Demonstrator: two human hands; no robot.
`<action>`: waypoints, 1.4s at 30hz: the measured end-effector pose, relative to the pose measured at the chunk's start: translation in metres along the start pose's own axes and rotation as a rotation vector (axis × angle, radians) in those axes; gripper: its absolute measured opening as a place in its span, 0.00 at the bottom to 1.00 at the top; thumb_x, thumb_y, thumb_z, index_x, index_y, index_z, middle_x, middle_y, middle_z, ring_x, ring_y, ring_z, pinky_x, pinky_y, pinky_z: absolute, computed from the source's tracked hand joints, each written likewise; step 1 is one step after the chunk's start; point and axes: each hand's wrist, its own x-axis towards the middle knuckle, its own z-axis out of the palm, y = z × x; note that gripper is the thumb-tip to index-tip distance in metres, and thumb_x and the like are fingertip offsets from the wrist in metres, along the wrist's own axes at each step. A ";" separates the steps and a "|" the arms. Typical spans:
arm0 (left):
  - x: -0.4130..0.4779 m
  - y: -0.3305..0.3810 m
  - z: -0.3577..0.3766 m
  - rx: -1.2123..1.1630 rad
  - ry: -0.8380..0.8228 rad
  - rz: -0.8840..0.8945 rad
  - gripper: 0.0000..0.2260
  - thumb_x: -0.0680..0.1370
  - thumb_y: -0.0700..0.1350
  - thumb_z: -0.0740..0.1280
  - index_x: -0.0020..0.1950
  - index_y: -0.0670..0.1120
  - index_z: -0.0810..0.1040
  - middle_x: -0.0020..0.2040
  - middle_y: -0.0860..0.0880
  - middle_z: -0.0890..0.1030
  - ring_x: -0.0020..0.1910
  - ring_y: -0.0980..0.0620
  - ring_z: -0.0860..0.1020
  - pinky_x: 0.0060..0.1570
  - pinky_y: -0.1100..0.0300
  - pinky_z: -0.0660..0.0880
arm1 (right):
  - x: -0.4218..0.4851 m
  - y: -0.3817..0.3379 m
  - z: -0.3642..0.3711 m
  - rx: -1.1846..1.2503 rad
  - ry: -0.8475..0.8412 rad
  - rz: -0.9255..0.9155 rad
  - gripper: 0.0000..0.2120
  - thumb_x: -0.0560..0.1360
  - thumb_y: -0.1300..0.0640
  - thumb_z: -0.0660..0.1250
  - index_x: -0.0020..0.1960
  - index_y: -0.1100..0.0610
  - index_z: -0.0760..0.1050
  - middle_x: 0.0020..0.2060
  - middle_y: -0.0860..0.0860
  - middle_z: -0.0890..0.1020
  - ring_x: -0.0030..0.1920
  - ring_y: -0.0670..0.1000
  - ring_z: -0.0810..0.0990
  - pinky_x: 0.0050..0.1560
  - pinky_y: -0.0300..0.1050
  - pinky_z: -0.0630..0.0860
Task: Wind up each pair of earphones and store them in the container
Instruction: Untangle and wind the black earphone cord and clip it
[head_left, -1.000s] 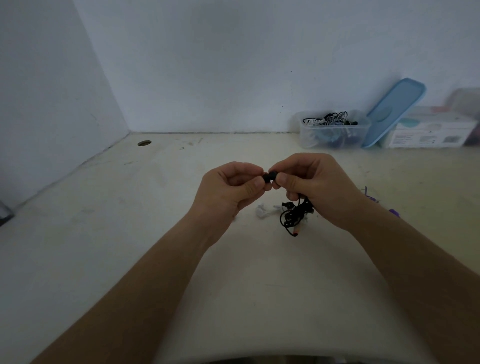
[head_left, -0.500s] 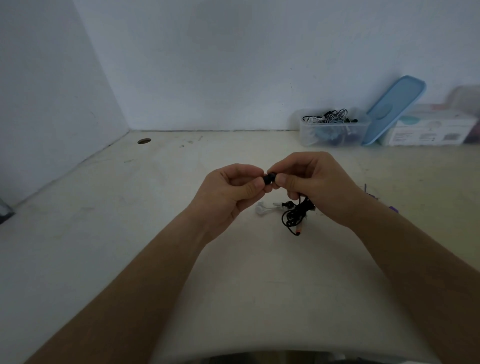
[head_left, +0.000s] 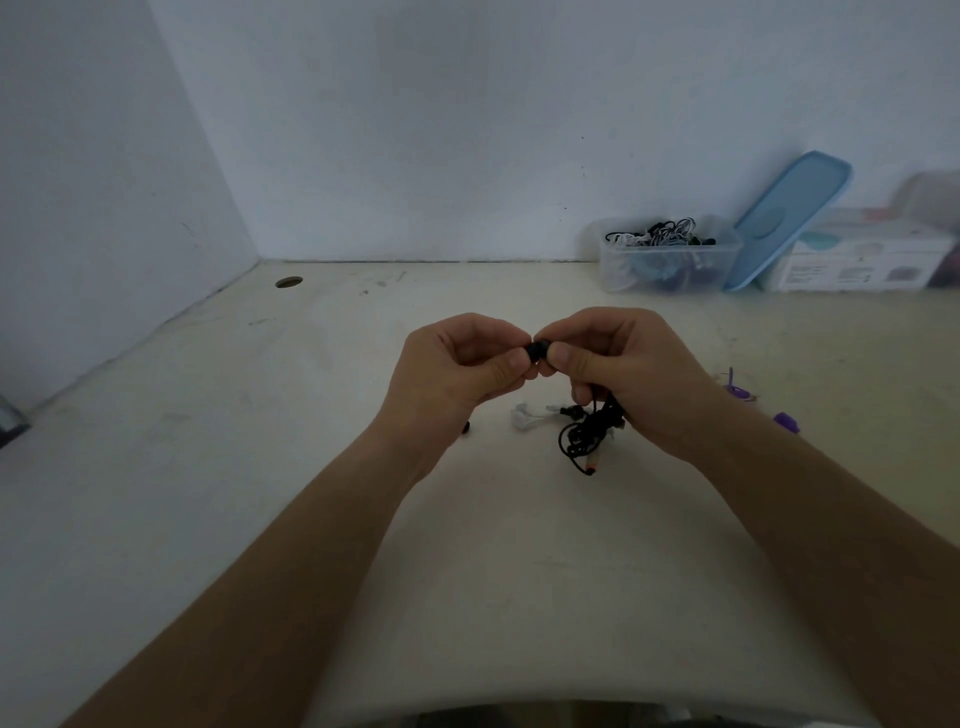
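Pinching one black earbud (head_left: 538, 351) between them, the left hand (head_left: 457, 374) and right hand (head_left: 623, 374) meet above the table (head_left: 260, 467), thumbs and forefingers curled tight on the bud. The rest of the black cord (head_left: 587, 434) hangs in a loose tangle under the right palm; whether its low end touches the table cannot be told. White earphones (head_left: 527, 415) lie just behind the tangle, and purple bits (head_left: 740, 389) lie to the right. The container (head_left: 670, 260) sits open at the far wall, well apart from the hands, with wound pairs already inside. Its blue lid (head_left: 784, 218) leans beside it. Likely step: sorting out the bud end before winding. To do it well, anchor the bud in one hand, draw the cord out of the snarl slowly rather than yanking, then lay even loops and tuck the plug end. The white box (head_left: 857, 260) beyond the lid carries print, too blurred to read; no brand is legible.
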 end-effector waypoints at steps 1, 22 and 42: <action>0.000 0.000 0.000 -0.002 0.002 0.007 0.06 0.75 0.31 0.70 0.49 0.41 0.82 0.43 0.42 0.86 0.44 0.46 0.85 0.46 0.60 0.80 | -0.001 0.000 0.001 0.008 0.010 0.003 0.07 0.76 0.68 0.68 0.48 0.58 0.82 0.36 0.53 0.85 0.28 0.48 0.74 0.32 0.38 0.76; 0.001 -0.006 0.003 -0.196 -0.018 -0.033 0.06 0.75 0.31 0.68 0.47 0.40 0.80 0.42 0.43 0.86 0.44 0.47 0.84 0.45 0.61 0.79 | -0.004 -0.003 0.009 0.168 0.034 0.093 0.06 0.71 0.61 0.70 0.48 0.59 0.82 0.35 0.54 0.84 0.27 0.48 0.73 0.31 0.38 0.75; 0.003 -0.002 -0.004 -0.160 -0.109 -0.132 0.06 0.75 0.34 0.69 0.50 0.39 0.83 0.43 0.42 0.85 0.44 0.49 0.84 0.47 0.63 0.79 | -0.001 -0.006 -0.002 -0.113 -0.012 -0.057 0.06 0.75 0.70 0.69 0.49 0.62 0.82 0.35 0.56 0.84 0.30 0.49 0.75 0.32 0.39 0.75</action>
